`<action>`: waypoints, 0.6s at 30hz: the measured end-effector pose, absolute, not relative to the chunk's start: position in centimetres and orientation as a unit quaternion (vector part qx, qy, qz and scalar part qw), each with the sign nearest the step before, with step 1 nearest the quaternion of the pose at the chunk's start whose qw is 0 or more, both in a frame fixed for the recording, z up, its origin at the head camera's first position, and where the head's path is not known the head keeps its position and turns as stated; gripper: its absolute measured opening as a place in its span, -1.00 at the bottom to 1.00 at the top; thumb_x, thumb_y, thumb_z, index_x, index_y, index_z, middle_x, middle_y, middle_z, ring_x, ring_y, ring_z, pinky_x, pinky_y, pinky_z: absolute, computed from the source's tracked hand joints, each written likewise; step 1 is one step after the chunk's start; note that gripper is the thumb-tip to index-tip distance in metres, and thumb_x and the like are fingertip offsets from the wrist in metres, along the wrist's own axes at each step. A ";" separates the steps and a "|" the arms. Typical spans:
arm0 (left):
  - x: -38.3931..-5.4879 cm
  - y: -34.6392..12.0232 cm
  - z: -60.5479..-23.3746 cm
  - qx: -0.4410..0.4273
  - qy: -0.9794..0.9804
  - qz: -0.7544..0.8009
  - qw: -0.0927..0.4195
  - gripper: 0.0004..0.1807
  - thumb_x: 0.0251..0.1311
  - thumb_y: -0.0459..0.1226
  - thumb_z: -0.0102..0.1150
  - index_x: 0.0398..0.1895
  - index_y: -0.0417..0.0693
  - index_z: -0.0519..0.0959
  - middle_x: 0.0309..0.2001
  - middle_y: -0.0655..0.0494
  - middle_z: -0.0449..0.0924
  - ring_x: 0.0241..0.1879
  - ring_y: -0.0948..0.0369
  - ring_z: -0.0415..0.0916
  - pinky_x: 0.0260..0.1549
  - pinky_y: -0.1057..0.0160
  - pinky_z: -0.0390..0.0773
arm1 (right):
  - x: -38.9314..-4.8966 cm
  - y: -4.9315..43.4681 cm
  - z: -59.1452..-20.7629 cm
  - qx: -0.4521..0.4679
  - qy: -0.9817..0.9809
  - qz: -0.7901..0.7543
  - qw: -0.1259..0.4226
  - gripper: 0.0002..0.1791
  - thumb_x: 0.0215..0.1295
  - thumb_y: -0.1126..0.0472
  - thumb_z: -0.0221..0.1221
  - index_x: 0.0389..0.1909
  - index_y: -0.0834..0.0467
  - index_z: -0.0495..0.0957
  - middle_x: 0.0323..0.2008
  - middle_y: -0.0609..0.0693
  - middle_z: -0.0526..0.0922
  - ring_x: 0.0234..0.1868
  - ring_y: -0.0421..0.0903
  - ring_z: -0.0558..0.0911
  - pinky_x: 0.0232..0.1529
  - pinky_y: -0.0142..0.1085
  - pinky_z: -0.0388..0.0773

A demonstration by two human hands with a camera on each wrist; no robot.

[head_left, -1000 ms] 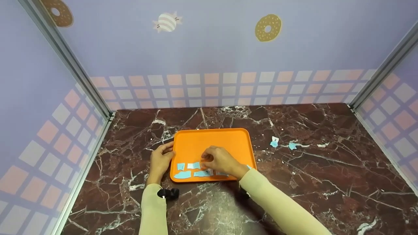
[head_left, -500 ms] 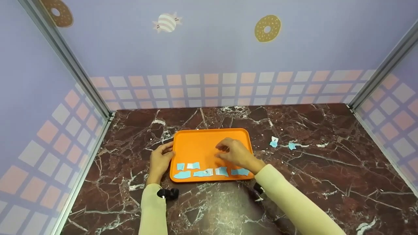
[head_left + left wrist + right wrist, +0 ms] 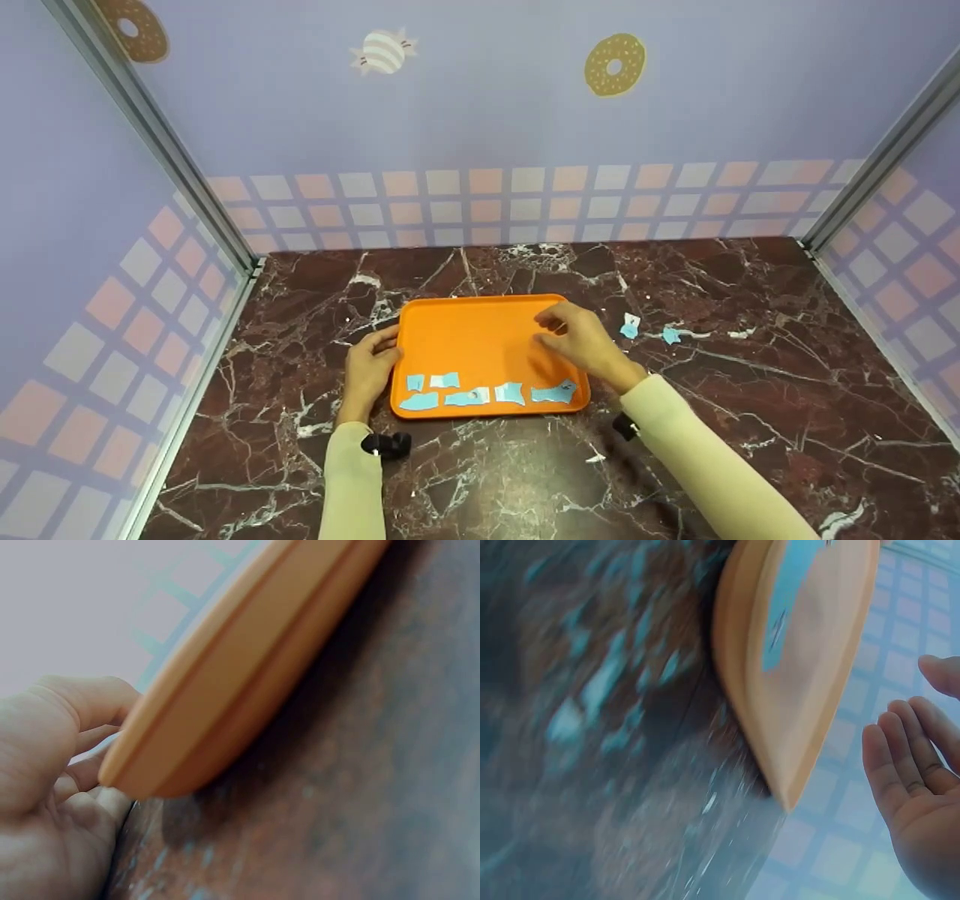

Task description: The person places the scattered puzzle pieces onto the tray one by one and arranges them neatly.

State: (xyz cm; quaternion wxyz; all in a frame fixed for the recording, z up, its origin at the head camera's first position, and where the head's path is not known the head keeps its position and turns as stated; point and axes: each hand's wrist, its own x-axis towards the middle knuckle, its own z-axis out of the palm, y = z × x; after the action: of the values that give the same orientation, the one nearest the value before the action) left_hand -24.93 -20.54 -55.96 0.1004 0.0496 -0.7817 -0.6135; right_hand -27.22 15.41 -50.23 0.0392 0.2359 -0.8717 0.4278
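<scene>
My left hand (image 3: pixel 369 369) grips the left edge of the orange tray (image 3: pixel 480 337). In the left wrist view the thumb (image 3: pixel 105 701) lies against the rim, with the other fingers partly hidden behind and below it. Above the tray's right side hovers my right hand (image 3: pixel 585 341), fingers loosely bent and holding nothing; the right wrist view shows its palm bare. Torn light-blue paper pieces lie along the tray's near side: a bottom row ending at a piece (image 3: pixel 553 391) in the right corner, and two smaller ones, a blue piece (image 3: pixel 415 382) and a blue-and-white piece (image 3: pixel 445 380), above at left.
Right of the tray, a blue-and-white paper scrap (image 3: pixel 630 325) and a blue scrap (image 3: pixel 671 335) lie on the dark red marbled table (image 3: pixel 750 420). Tiny white bits are scattered around. A patterned wall (image 3: pixel 480 112) closes off the back, with side panels left and right.
My right hand has moved right across the tray, away from the small pieces at left, uncovering the bottom row of paper. My left hand has stayed on the tray's edge.
</scene>
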 end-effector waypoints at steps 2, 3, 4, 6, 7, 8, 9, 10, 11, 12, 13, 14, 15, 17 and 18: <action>-25.0 -20.6 -56.0 0.053 -0.782 -0.613 0.098 -0.57 0.29 -0.56 0.24 0.24 -0.37 0.67 0.08 -0.29 0.68 0.10 -0.14 0.66 -0.08 0.46 0.61 | -27.3 16.0 -50.3 0.231 -0.874 0.425 0.046 -0.73 0.33 0.37 0.42 -0.01 0.41 0.70 -0.10 0.17 0.72 -0.09 0.13 0.71 0.00 0.02 0.71; -25.0 -20.6 -56.0 0.054 -0.783 -0.612 0.097 -0.57 0.29 -0.56 0.24 0.24 -0.36 0.67 0.08 -0.28 0.68 0.10 -0.14 0.66 -0.08 0.45 0.61 | -27.3 16.4 -50.3 0.226 -0.875 0.424 0.048 -0.73 0.33 0.37 0.43 -0.01 0.41 0.70 -0.10 0.17 0.72 -0.09 0.13 0.71 0.00 0.02 0.71; -25.0 -20.6 -56.0 0.054 -0.783 -0.612 0.097 -0.57 0.30 -0.56 0.24 0.24 -0.36 0.67 0.08 -0.27 0.68 0.10 -0.13 0.66 -0.07 0.45 0.61 | -27.3 16.7 -50.2 0.224 -0.876 0.424 0.050 -0.73 0.33 0.37 0.43 -0.01 0.41 0.70 -0.09 0.17 0.71 -0.09 0.14 0.71 0.01 0.01 0.71; -25.0 -20.6 -56.0 0.053 -0.782 -0.613 0.098 -0.57 0.29 -0.56 0.24 0.23 -0.37 0.67 0.08 -0.28 0.68 0.10 -0.14 0.66 -0.08 0.45 0.62 | -27.4 17.3 -50.2 0.221 -0.878 0.421 0.055 -0.72 0.32 0.38 0.43 -0.01 0.41 0.70 -0.09 0.18 0.71 -0.09 0.15 0.71 0.00 0.01 0.70; -25.0 -20.6 -56.1 0.051 -0.782 -0.613 0.099 -0.58 0.29 -0.56 0.24 0.23 -0.38 0.67 0.07 -0.29 0.68 0.10 -0.15 0.66 -0.08 0.45 0.61 | -27.4 17.7 -50.3 0.221 -0.878 0.421 0.057 -0.72 0.31 0.39 0.43 -0.01 0.42 0.70 -0.10 0.19 0.71 -0.09 0.17 0.71 0.00 0.01 0.71; -25.0 -20.6 -56.1 0.049 -0.782 -0.613 0.101 -0.58 0.29 -0.57 0.24 0.23 -0.39 0.66 0.07 -0.30 0.67 0.10 -0.16 0.66 -0.09 0.46 0.61 | -27.5 18.0 -50.3 0.220 -0.878 0.421 0.060 -0.72 0.31 0.39 0.44 -0.02 0.42 0.70 -0.10 0.19 0.71 -0.10 0.18 0.71 -0.01 0.01 0.71; -25.0 -20.6 -56.1 0.047 -0.781 -0.614 0.103 -0.58 0.29 -0.57 0.24 0.22 -0.41 0.66 0.07 -0.32 0.67 0.10 -0.18 0.66 -0.10 0.46 0.61 | -27.6 18.4 -50.3 0.221 -0.879 0.419 0.063 -0.72 0.30 0.39 0.44 -0.02 0.42 0.70 -0.11 0.20 0.70 -0.11 0.19 0.72 -0.03 0.02 0.71; -25.1 -20.6 -56.1 0.045 -0.780 -0.615 0.104 -0.58 0.29 -0.57 0.24 0.22 -0.41 0.66 0.08 -0.33 0.66 0.10 -0.19 0.66 -0.10 0.47 0.61 | -27.6 18.7 -50.3 0.221 -0.879 0.418 0.065 -0.72 0.30 0.40 0.44 -0.02 0.43 0.70 -0.11 0.22 0.70 -0.12 0.20 0.72 -0.04 0.03 0.72; -25.1 -20.6 -56.1 0.045 -0.779 -0.616 0.105 -0.58 0.29 -0.57 0.24 0.22 -0.42 0.66 0.08 -0.34 0.66 0.09 -0.19 0.66 -0.11 0.47 0.61 | -27.7 19.1 -50.4 0.221 -0.880 0.416 0.067 -0.72 0.30 0.40 0.44 -0.02 0.42 0.70 -0.11 0.22 0.70 -0.12 0.20 0.72 -0.05 0.03 0.72; -25.1 -20.7 -56.1 0.046 -0.779 -0.617 0.104 -0.58 0.29 -0.57 0.24 0.22 -0.41 0.66 0.08 -0.33 0.66 0.09 -0.19 0.66 -0.11 0.48 0.60 | -27.8 19.4 -50.4 0.220 -0.881 0.413 0.069 -0.72 0.30 0.40 0.44 -0.02 0.42 0.70 -0.12 0.21 0.70 -0.13 0.19 0.73 -0.06 0.03 0.72; -25.1 -20.6 -56.1 0.048 -0.779 -0.616 0.103 -0.58 0.29 -0.57 0.24 0.22 -0.41 0.66 0.08 -0.32 0.66 0.10 -0.17 0.66 -0.12 0.48 0.60 | -27.9 19.8 -50.5 0.220 -0.882 0.410 0.071 -0.72 0.29 0.41 0.44 -0.02 0.41 0.71 -0.12 0.21 0.70 -0.13 0.18 0.73 -0.06 0.02 0.72; -25.1 -20.6 -56.0 0.049 -0.780 -0.616 0.103 -0.58 0.29 -0.57 0.24 0.22 -0.40 0.66 0.09 -0.31 0.67 0.10 -0.16 0.66 -0.11 0.48 0.61 | -28.0 20.1 -50.5 0.220 -0.885 0.403 0.076 -0.72 0.28 0.41 0.45 -0.02 0.40 0.71 -0.13 0.20 0.70 -0.14 0.15 0.73 -0.07 0.01 0.72; -25.1 -20.6 -56.0 0.050 -0.779 -0.616 0.100 -0.58 0.30 -0.56 0.24 0.23 -0.39 0.66 0.10 -0.31 0.66 0.10 -0.16 0.66 -0.10 0.48 0.61 | -28.0 20.5 -50.5 0.220 -0.888 0.397 0.081 -0.72 0.28 0.41 0.45 -0.02 0.39 0.72 -0.14 0.19 0.69 -0.15 0.13 0.72 -0.08 0.01 0.72; -25.0 -20.5 -55.7 0.054 -0.779 -0.617 0.095 -0.57 0.30 -0.58 0.22 0.25 -0.42 0.64 0.12 -0.35 0.65 0.12 -0.19 0.65 -0.11 0.50 0.59 | -28.2 21.2 -50.6 0.218 -0.891 0.389 0.086 -0.72 0.27 0.41 0.46 -0.02 0.37 0.72 -0.14 0.18 0.69 -0.14 0.12 0.73 -0.07 0.00 0.72; -24.9 -20.5 -55.7 0.053 -0.780 -0.616 0.095 -0.57 0.31 -0.58 0.22 0.25 -0.44 0.63 0.12 -0.36 0.64 0.13 -0.20 0.64 -0.12 0.51 0.58 | -28.3 21.6 -50.6 0.218 -0.892 0.385 0.089 -0.72 0.27 0.42 0.46 -0.02 0.37 0.72 -0.14 0.19 0.69 -0.14 0.14 0.73 -0.07 0.01 0.72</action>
State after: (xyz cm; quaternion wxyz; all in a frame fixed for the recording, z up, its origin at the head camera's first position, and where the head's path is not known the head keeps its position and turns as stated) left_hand -24.91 -20.45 -55.70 0.0948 0.0533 -0.7799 -0.6163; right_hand -28.29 21.58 -50.58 0.0889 0.2179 -0.8922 0.3854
